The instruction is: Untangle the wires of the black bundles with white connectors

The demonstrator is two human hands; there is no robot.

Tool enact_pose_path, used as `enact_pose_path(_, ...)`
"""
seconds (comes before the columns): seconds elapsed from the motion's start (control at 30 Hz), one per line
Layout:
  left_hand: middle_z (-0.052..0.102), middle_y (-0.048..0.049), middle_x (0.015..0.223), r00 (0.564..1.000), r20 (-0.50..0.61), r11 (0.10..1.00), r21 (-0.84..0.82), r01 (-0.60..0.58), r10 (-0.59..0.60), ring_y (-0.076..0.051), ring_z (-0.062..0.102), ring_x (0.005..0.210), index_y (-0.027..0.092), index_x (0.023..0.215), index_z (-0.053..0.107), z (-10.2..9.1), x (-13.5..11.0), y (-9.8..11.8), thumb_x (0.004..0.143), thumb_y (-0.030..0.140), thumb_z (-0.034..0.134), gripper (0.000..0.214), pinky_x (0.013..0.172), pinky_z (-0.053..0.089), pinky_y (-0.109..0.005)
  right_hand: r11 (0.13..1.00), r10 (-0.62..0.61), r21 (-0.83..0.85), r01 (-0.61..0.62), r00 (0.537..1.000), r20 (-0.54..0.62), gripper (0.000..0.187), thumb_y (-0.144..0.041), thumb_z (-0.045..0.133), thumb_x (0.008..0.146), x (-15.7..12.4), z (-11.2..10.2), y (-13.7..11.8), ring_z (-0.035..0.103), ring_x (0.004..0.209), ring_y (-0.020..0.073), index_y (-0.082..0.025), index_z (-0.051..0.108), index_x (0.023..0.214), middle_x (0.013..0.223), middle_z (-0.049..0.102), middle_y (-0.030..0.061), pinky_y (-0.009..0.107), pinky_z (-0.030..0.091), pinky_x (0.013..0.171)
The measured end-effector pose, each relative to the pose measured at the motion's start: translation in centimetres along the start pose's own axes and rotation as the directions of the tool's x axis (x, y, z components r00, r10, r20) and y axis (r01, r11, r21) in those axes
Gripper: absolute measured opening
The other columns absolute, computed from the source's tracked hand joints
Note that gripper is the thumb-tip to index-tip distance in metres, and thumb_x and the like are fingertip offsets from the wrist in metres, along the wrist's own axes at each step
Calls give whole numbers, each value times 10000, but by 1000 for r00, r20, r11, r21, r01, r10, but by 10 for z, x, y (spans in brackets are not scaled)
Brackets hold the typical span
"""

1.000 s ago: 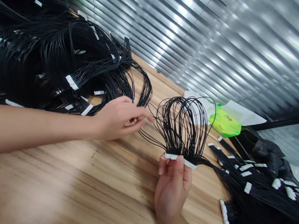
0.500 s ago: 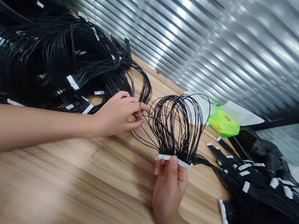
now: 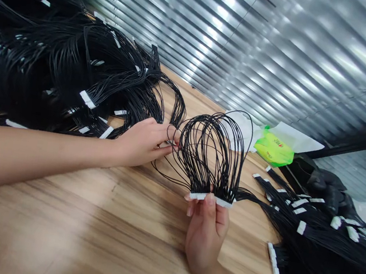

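Note:
My right hand (image 3: 206,231) is closed on the two white connectors (image 3: 212,199) of a looped black wire harness (image 3: 213,153), holding it upright above the wooden table (image 3: 102,230). The wires fan out in an arch above the connectors. My left hand (image 3: 145,142) reaches in from the left, its fingertips pinched on a few loose black strands at the left side of that loop.
A big tangled heap of black harnesses with white connectors (image 3: 51,70) fills the far left. Another pile of harnesses (image 3: 319,242) lies at the right. A green packet on white paper (image 3: 273,149) sits at the back, before a ribbed metal shutter (image 3: 270,44).
The harness and my right hand have drifted a little to the left, toward my left hand, whose fingers now sit against the loop's left strands.

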State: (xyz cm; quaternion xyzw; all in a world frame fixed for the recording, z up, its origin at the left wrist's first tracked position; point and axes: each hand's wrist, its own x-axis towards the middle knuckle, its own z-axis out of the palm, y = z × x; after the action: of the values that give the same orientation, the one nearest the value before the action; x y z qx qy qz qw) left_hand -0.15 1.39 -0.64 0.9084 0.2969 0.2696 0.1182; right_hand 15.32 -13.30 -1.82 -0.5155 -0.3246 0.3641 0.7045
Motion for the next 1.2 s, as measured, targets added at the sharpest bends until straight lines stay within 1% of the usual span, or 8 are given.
enact_pose_path(0.1,666,6,805,999,-44,998,-63,7,-10,-135,604,749,186,913,597,-1,0,1,922,236,420,184,708,337,-278,1000,15,5,-15,1000,24,171,-391,657,821,-2,-1,0,533,506,115,-231,616,867,640,633,-18,215,381,420)
enact_pose_path(0.27,681,-9,852,994,-75,987,-138,-84,74,-141,602,792,200,895,619,-2,-3,4,928,250,389,238,731,382,-272,999,29,-37,-27,998,51,211,-430,632,831,-4,0,0,523,489,116,-221,632,852,632,620,-10,232,400,424)
enact_pose_path(0.47,569,5,611,995,-94,994,-102,-50,40,-133,490,604,185,702,549,0,-3,4,920,283,365,302,672,373,-277,999,38,-40,-37,999,25,210,-427,642,818,-2,2,-1,538,518,122,-221,617,849,649,623,-6,221,385,413)
enact_pose_path(0.67,671,-16,884,993,-108,988,-146,-53,37,-159,580,850,204,922,638,-2,-1,6,931,251,393,251,809,359,-322,997,78,-13,-78,995,69,220,-430,648,816,0,2,-1,511,504,112,-211,627,815,618,607,-15,220,394,428)
enact_pose_path(0.8,693,-10,932,999,-32,962,-271,-17,8,-160,587,897,209,971,663,-8,1,11,948,309,455,232,894,393,-328,981,186,14,-195,953,239,208,-404,648,830,-2,1,-1,509,488,108,-199,657,798,576,620,-18,225,403,458)
enact_pose_path(0.9,709,1,891,999,-26,939,-341,-47,40,-147,598,841,204,944,674,-8,2,14,952,294,472,221,859,434,-311,960,256,16,-278,902,348,219,-403,642,838,-3,-1,-1,523,501,117,-191,671,792,535,611,-21,239,414,495)
enact_pose_path(1.03,720,3,869,998,-28,865,-497,-61,54,-107,631,779,174,900,676,1,1,12,923,218,534,150,770,482,-249,936,302,65,-346,885,353,222,-405,652,830,0,-1,-2,516,505,116,-188,688,801,549,630,-15,242,403,504)
enact_pose_path(1.2,733,-11,922,965,-146,784,-563,-262,218,-79,662,809,160,972,680,9,2,6,911,147,533,160,739,514,-187,910,339,100,-403,860,380,223,-419,677,810,1,1,-5,500,496,107,-199,695,776,523,613,-29,237,396,523)
